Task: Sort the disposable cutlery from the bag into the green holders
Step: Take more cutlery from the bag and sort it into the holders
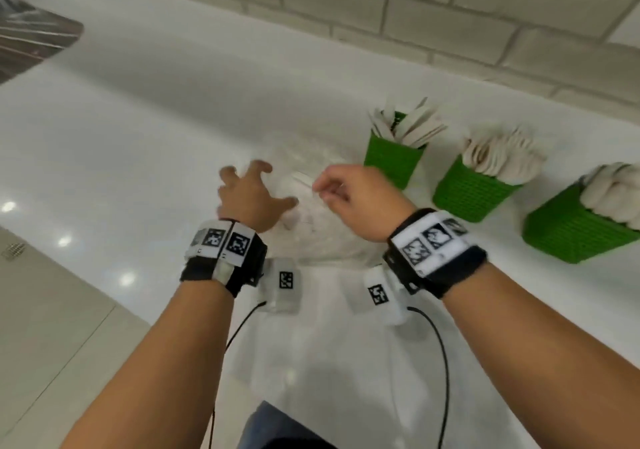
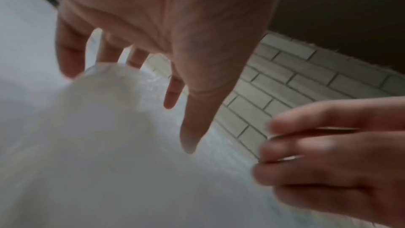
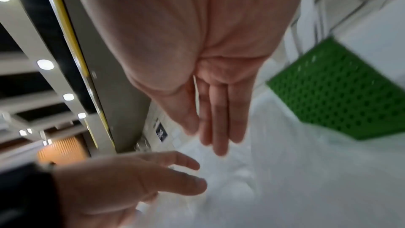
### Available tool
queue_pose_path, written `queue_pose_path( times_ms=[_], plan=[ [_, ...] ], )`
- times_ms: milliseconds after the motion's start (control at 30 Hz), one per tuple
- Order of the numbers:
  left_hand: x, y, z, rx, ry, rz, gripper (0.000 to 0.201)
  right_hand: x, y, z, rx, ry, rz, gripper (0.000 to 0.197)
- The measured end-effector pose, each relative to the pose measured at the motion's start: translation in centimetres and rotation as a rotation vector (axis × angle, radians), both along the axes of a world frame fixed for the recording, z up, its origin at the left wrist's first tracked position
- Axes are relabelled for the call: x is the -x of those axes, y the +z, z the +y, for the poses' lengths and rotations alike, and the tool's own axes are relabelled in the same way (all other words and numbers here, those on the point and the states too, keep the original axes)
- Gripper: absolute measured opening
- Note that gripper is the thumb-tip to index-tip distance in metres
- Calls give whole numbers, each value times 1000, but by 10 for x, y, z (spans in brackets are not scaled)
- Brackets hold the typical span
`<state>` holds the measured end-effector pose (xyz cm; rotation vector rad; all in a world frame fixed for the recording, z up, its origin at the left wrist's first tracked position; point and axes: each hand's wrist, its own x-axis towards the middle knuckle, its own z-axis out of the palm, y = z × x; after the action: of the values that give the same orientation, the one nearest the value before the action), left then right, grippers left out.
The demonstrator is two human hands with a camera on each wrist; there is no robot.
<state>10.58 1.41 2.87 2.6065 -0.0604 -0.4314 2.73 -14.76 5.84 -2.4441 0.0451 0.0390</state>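
White worktop (image 1: 145, 109) fills most of head view, tiled wall (image 1: 450, 22) along far edge. Clear plastic bag (image 1: 322, 226) lying crumpled on worktop at centre, under both hands; contents too blurred to tell.

Three green holders in a row on right side of worktop, slanting from far-centre to near-right. Near-right holder (image 1: 571, 233) packed with pale rounded cutlery. Middle holder (image 1: 467, 195) full of pale cutlery, type unclear. Far holder (image 1: 391, 161) with flat pale handles sticking up, just right of bag and of right hand.

Left hand (image 1: 249, 199) over left part of bag, fingers spread wide and slightly bent, holding nothing; left wrist view shows fingertips (image 2: 188, 143) pointing down at plastic, contact unclear. Right hand (image 1: 360, 199) above right part of bag, fingers straight and pressed side by side in right wrist view; thin pale piece (image 1: 304, 180) by its fingertips in head view, motion-blurred, cannot tell if pinched.

Black wristbands with white marker tags on both wrists, thin black cables trailing near.
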Motion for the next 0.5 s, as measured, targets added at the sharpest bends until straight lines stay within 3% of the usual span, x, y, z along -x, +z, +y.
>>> queue_pose_path(
  times_ms=[133, 267, 367, 433, 500],
  plan=[
    [-5, -24, 17, 55, -152, 85, 89, -31, -20, 14, 525, 42, 447, 39],
    [-12, -26, 28, 172, -223, 73, 91, -35, -31, 18, 642, 49, 578, 75],
    [-15, -28, 24, 299, -273, 45, 90, -40, -39, 23, 615, 30, 544, 55],
    [-18, -29, 21, 371, -255, 32, 88, -41, -42, 23, 518, -3, 503, 34],
    [-21, -31, 20, 414, -240, 3, 86, -40, -46, 17, 398, -34, 473, 27]
  ],
)
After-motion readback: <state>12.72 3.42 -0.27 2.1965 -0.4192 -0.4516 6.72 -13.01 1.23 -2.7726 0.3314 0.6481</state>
